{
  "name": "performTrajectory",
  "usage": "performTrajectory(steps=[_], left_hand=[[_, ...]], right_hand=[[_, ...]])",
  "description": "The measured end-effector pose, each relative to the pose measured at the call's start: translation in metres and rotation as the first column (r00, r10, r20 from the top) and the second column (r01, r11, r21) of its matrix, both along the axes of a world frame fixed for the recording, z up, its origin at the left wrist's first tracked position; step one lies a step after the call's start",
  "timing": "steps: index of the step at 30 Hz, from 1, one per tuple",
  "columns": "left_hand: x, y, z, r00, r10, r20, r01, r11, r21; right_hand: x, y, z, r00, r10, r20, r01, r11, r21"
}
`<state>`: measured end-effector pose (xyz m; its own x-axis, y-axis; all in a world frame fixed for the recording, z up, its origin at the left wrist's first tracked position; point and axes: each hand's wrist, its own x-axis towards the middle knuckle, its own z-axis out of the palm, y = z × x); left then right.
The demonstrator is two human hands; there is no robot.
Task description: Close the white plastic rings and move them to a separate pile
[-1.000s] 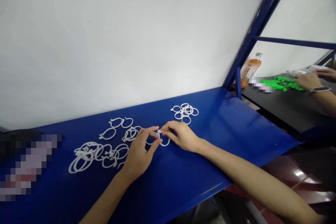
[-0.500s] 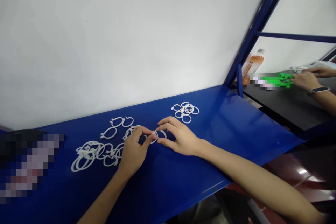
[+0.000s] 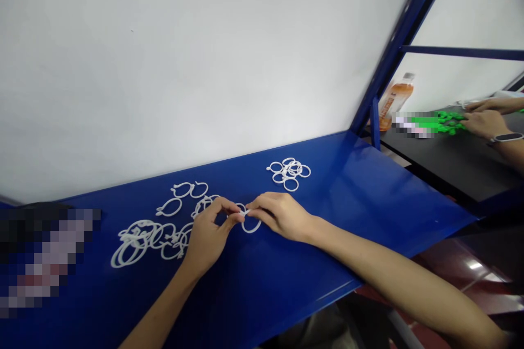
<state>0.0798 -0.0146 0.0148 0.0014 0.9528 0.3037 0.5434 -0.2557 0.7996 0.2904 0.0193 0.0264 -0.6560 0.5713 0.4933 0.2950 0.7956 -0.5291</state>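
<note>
Fingertips of my left hand (image 3: 213, 232) and my right hand (image 3: 284, 217) meet over the blue table, both pinched closed. Between them is a thin white plastic ring (image 3: 250, 232), hanging just below the fingertips. Part of a second white loop shows behind the pinch; whether the two are joined is hidden by my fingers. Left of my left hand lies a loose pile of white open rings (image 3: 141, 223) with small knobbed ends. Several more lie behind that hand, partly covered by it. Beyond my right hand sits a small cluster of white rings (image 3: 290, 184).
The blue table (image 3: 327, 174) runs along a white wall, with a blue metal frame (image 3: 385, 65) at its right. A dark object lies at the far left. At a black table (image 3: 434, 158), a co-worker's hands (image 3: 487, 122) handle green pieces beside an orange drink bottle (image 3: 397, 103).
My right hand has closed from spread fingers into a pinch beside my left fingertips. The ring between them now hangs lower and toward me. The piles have not moved.
</note>
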Motion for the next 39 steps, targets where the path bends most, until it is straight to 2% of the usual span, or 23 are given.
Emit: performTrajectory(steps=[4, 10, 14, 17, 19, 25, 31, 37, 39], left_hand=[[0.000, -0.002, 0.000, 0.999, 0.012, -0.039, -0.011, 1.000, 0.023], [0.001, -0.003, -0.001, 0.993, -0.071, -0.094, 0.081, 0.991, 0.106], [0.004, -0.001, 0.002, 0.980, -0.079, -0.181, 0.121, 0.965, 0.232], [0.004, 0.001, 0.002, 0.953, -0.065, -0.297, 0.178, 0.912, 0.370], [0.004, 0.002, 0.000, 0.932, -0.054, -0.358, 0.211, 0.885, 0.415], [0.004, 0.004, -0.004, 0.926, -0.026, -0.376, 0.207, 0.868, 0.451], [0.005, 0.002, 0.000, 0.923, 0.015, -0.384, 0.194, 0.843, 0.502], [0.007, 0.000, 0.001, 0.928, 0.025, -0.372, 0.194, 0.818, 0.541], [0.006, 0.001, 0.000, 0.926, 0.033, -0.376, 0.184, 0.831, 0.525]], right_hand=[[0.000, -0.002, 0.001, 0.997, 0.034, 0.064, -0.039, 0.997, 0.065], [-0.001, -0.003, 0.000, 0.987, 0.058, 0.151, -0.080, 0.986, 0.146], [0.000, 0.003, 0.000, 0.995, 0.016, 0.099, -0.022, 0.998, 0.052], [0.004, 0.011, 0.003, 0.999, 0.023, 0.027, -0.023, 1.000, 0.002], [0.008, 0.016, 0.006, 1.000, 0.027, -0.012, -0.027, 1.000, -0.006], [0.011, 0.017, 0.009, 1.000, 0.012, 0.005, -0.012, 0.997, -0.075], [0.008, 0.013, 0.005, 0.998, 0.065, -0.001, -0.065, 0.989, -0.136], [0.006, 0.012, 0.008, 0.998, 0.029, -0.052, -0.040, 0.973, -0.227], [0.009, 0.018, 0.009, 0.999, -0.005, -0.035, -0.003, 0.972, -0.233]])
